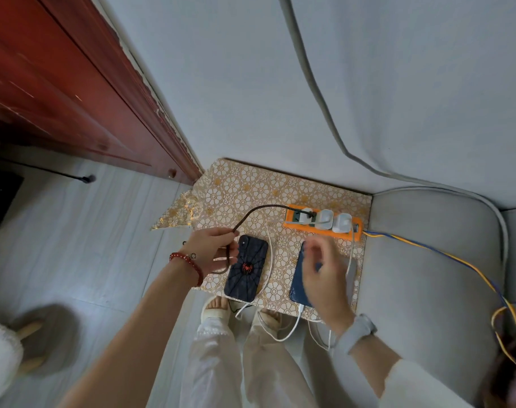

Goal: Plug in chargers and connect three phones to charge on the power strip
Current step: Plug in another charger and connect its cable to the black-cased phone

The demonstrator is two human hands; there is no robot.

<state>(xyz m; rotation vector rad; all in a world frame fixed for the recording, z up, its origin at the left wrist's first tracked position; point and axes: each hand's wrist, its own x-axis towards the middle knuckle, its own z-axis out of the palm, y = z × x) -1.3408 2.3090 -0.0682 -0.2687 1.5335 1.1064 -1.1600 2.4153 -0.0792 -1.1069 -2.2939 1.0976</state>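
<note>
Left hand pinching dark braided cable from orange power strip. Right hand blurred over blue phone, grip unclear. Spider-case phone lying between hands.

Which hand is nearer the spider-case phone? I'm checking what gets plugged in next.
Left. The left hand, holding the dark braided cable, sits right at the spider-case phone's upper left corner. The right hand is farther right, over the blue phone.

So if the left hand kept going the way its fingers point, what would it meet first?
Most likely the spider phone: the left hand, pinching the braided cable, points right toward it, fingers already at its edge. Height above the phone is unclear.
</note>
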